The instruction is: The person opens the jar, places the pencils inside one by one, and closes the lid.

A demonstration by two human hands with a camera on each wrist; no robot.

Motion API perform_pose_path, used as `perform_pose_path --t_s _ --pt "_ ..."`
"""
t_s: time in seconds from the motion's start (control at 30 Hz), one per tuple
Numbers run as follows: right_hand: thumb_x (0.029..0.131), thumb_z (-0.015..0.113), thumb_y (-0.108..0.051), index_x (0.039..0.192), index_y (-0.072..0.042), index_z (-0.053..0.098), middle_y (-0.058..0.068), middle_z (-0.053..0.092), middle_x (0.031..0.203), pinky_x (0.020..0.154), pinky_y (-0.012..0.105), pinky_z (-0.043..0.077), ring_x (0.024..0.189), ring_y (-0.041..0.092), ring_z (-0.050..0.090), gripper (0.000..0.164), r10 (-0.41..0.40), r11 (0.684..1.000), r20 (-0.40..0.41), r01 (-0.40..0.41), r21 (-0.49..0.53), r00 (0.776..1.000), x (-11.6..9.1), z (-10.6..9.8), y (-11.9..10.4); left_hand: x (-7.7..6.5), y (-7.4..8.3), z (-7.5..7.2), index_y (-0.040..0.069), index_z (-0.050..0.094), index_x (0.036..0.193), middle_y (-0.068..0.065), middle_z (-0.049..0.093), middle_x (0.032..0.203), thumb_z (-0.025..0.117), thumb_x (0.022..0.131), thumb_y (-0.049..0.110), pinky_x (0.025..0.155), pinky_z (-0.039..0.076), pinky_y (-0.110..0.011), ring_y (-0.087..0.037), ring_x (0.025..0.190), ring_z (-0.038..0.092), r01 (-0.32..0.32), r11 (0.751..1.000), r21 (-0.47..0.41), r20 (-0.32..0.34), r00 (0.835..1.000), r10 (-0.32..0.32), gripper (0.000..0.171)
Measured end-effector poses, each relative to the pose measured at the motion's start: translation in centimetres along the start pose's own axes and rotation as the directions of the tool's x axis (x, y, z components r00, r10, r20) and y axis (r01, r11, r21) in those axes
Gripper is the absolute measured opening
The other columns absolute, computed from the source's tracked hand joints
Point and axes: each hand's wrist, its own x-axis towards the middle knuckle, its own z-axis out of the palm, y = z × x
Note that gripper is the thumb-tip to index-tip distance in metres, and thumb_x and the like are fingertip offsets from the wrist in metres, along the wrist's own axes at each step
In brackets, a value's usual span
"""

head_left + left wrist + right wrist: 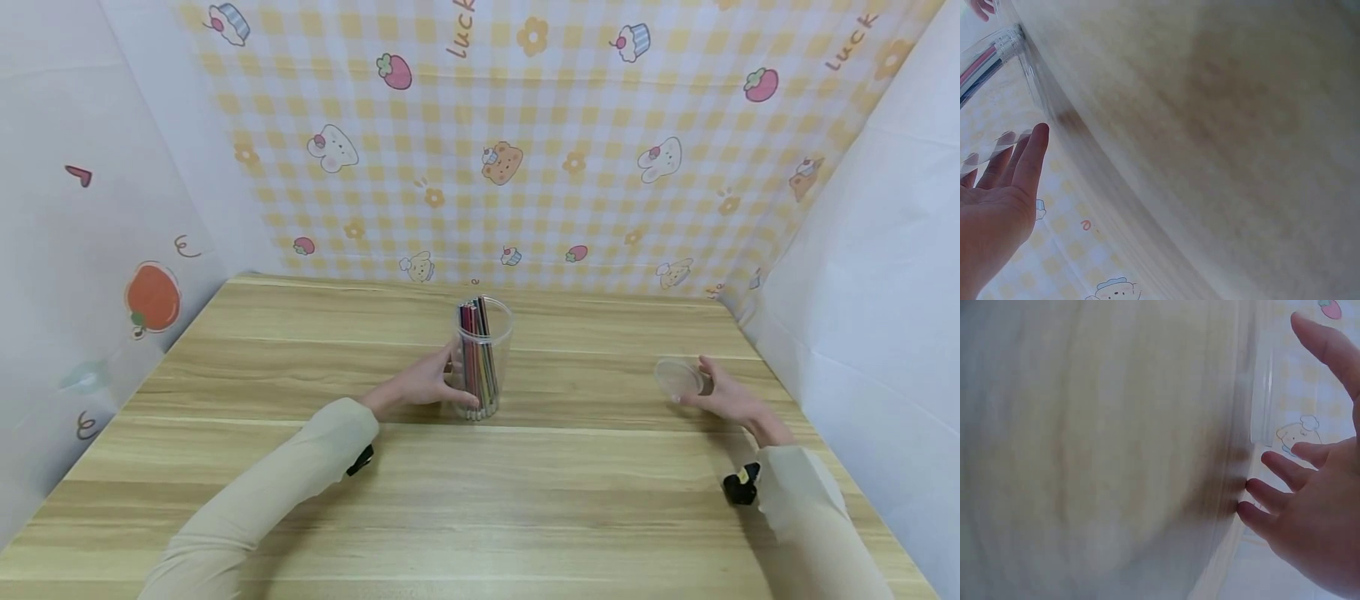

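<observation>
A tall clear plastic cup (501, 350) stands on the table with a bundle of colored pencils (477, 354) leaning inside it. My left hand (431, 379) is at the cup's left side, thumb across its front and the other fingers behind it. In the left wrist view those fingers (1032, 159) look nearly straight, and the cup's clear edge overlaps them. Farther right, a round clear lid (672, 377) lies on the table. My right hand (723, 396) is at its right edge, thumb and fingers spread apart; the right wrist view shows the lid's rim (1262, 403) in front of them.
The wood-grain table (525, 500) ends at a yellow checked cloth (555, 108) behind it. White cloth walls stand on the left (67, 250) and right (892, 275). A black wrist camera (742, 485) hangs under the right sleeve.
</observation>
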Motion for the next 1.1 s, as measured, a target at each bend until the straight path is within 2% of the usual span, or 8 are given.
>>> perform_pose_path --t_s 0.27,0.43,0.57,0.8,0.97,1.1 --pt "0.074 0.070 -0.033 0.130 0.020 0.004 0.044 0.015 0.127 0.091 0.061 0.021 0.113 0.054 0.021 0.102 -0.002 0.986 -0.057 -0.007 -0.165 0.998 1.2 0.5 0.0 0.1 -0.1 0.0 0.025 -0.001 0.142 -0.013 0.040 0.130 0.077 0.067 0.032 0.094 0.034 -0.042 -0.026 0.113 0.042 -0.004 1.000 -0.018 0.003 1.000 0.004 0.108" --pt "0.075 0.070 -0.032 0.126 0.023 0.017 0.044 0.022 0.124 0.091 0.060 0.024 0.112 0.054 0.024 0.092 -0.023 0.976 -0.077 0.006 -0.216 0.997 1.8 0.7 -0.1 0.2 -0.1 0.0 0.025 0.000 0.142 -0.012 0.042 0.128 0.077 0.066 0.034 0.094 0.034 -0.040 -0.025 0.112 0.043 0.010 1.000 -0.003 -0.002 1.000 -0.010 0.109" --pt "0.076 0.068 -0.031 0.125 0.023 0.021 0.043 0.025 0.123 0.091 0.059 0.024 0.112 0.053 0.025 0.087 -0.021 0.974 -0.080 0.002 -0.226 0.997 1.8 0.7 -0.2 0.2 -0.1 0.0 0.026 0.000 0.142 -0.011 0.043 0.128 0.077 0.065 0.035 0.094 0.034 -0.039 -0.023 0.112 0.044 0.024 1.000 0.002 -0.004 1.000 -0.024 0.110" --pt "0.078 0.067 -0.022 0.123 0.027 0.018 0.047 0.023 0.120 0.091 0.059 0.026 0.109 0.055 0.027 0.083 -0.035 0.986 -0.118 0.015 -0.163 0.992 1.6 0.5 -0.8 0.0 0.0 0.0 0.024 -0.001 0.142 -0.013 0.041 0.129 0.077 0.065 0.033 0.095 0.033 -0.042 -0.026 0.113 0.043 0.007 1.000 -0.022 0.002 1.000 -0.007 0.110" --pt "0.079 0.066 -0.022 0.128 0.020 0.016 0.044 0.021 0.120 0.088 0.060 0.028 0.107 0.053 0.028 0.082 -0.039 0.990 -0.174 0.015 -0.138 0.984 1.5 0.6 -1.4 0.0 0.0 0.0 0.021 0.002 0.142 -0.013 0.043 0.128 0.077 0.066 0.034 0.095 0.033 -0.042 -0.026 0.113 0.043 0.006 1.000 -0.011 0.001 1.000 -0.006 0.108" --pt "0.078 0.066 -0.013 0.130 0.018 0.011 0.042 0.019 0.125 0.091 0.058 0.028 0.112 0.051 0.027 0.083 -0.061 0.998 -0.224 0.057 -0.022 0.973 1.6 0.8 -2.4 0.1 -0.1 0.0 0.022 0.002 0.142 -0.013 0.044 0.127 0.077 0.066 0.036 0.095 0.033 -0.041 -0.026 0.113 0.043 0.012 1.000 0.006 -0.002 1.000 -0.012 0.108"
